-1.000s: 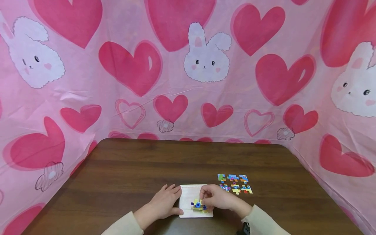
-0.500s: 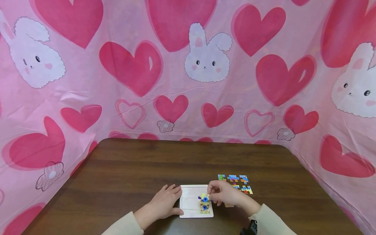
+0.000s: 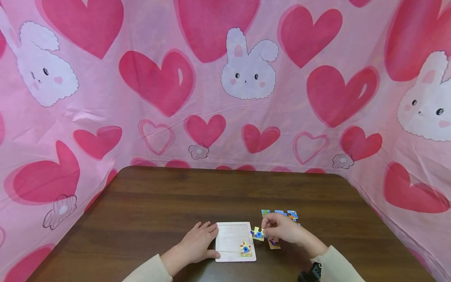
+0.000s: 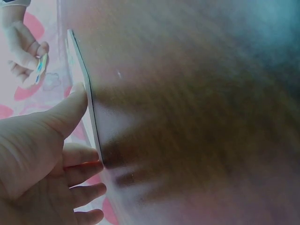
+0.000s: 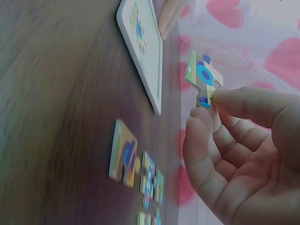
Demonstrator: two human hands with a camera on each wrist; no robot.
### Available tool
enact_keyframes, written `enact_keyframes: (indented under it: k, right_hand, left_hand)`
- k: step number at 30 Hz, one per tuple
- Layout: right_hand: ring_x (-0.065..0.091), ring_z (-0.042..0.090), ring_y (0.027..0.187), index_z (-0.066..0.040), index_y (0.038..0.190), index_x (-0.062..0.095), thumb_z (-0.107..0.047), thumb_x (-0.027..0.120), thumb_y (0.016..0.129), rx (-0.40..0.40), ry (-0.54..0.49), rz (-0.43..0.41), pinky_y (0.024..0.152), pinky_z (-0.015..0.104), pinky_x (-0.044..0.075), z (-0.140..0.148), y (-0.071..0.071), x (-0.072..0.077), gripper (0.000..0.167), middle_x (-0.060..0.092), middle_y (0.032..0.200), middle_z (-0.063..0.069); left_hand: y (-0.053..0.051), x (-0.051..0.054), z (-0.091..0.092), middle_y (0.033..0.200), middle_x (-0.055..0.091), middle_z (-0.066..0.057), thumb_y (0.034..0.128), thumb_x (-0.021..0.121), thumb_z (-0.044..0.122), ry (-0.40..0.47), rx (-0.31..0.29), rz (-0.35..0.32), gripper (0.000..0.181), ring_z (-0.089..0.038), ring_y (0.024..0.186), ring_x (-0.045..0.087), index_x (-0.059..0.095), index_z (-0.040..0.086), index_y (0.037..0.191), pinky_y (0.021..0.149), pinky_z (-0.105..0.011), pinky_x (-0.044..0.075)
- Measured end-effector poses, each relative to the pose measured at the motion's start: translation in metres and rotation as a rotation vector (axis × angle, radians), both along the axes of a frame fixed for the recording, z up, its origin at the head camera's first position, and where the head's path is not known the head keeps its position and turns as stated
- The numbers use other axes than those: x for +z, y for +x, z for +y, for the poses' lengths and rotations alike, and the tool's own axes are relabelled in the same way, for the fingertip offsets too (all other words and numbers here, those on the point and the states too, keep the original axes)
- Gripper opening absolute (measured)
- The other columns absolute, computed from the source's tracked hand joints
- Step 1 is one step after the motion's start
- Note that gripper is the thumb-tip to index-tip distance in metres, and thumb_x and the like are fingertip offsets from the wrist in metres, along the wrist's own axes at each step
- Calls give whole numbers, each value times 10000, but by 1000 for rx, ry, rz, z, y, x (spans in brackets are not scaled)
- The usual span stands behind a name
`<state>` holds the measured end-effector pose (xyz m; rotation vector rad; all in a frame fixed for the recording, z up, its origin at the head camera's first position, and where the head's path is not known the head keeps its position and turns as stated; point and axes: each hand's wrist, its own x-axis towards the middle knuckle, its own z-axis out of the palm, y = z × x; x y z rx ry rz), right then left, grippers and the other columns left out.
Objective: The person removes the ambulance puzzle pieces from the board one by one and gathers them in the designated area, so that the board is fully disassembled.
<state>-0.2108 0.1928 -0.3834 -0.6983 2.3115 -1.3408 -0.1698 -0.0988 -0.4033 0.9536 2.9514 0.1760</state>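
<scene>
My right hand pinches a yellow puzzle piece with a blue circle between thumb and fingers, just right of the white tray. In the right wrist view the held piece is raised above the table, clear of the tray. Another yellow piece lies in the tray's lower right corner. My left hand rests at the tray's left edge with its fingers spread; in the left wrist view its thumb and a finger touch the rim.
Several loose puzzle pieces lie right of the tray, partly behind my right hand, among them one at the back right and a brownish one nearer. A brown wooden table carries everything; a pink heart-patterned cloth hangs around it.
My right hand has moved right, away from the tray, carrying the yellow piece out over its right edge. The piece in the tray's corner is now uncovered. My left hand has stayed put.
</scene>
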Motion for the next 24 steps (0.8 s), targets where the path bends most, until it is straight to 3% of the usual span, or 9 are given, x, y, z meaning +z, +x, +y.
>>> enact_keyframes:
  k: [9,16,24]
  right_hand:
    - [516,157,596,40,828,543,-1,595,827,-29,5,16,492,322,485,22,-3,3,66,528,687,44]
    - [515,147,581,-1,815,563,-41,620,848,-60,48,31,477,300,463,40,-5,1,77,537,674,22]
    - [497,130,559,30,824,554,-19,614,846,-66,52,9,465,273,435,57,-6,-2,80,524,657,41]
  left_hand:
    - [1,0,1,1274,539,-104,756,670,500,-6,-2,20,674,-314,1180,473,586,11,1213,954,-475,342]
    - [1,0,1,1272,540,-107,757,664,506,-12,-3,25,676,-315,1175,477,587,11,1211,953,-472,344]
    - [1,-1,1,1278,536,-104,757,663,509,-14,-1,21,678,-313,1180,473,586,14,1213,954,-474,344]
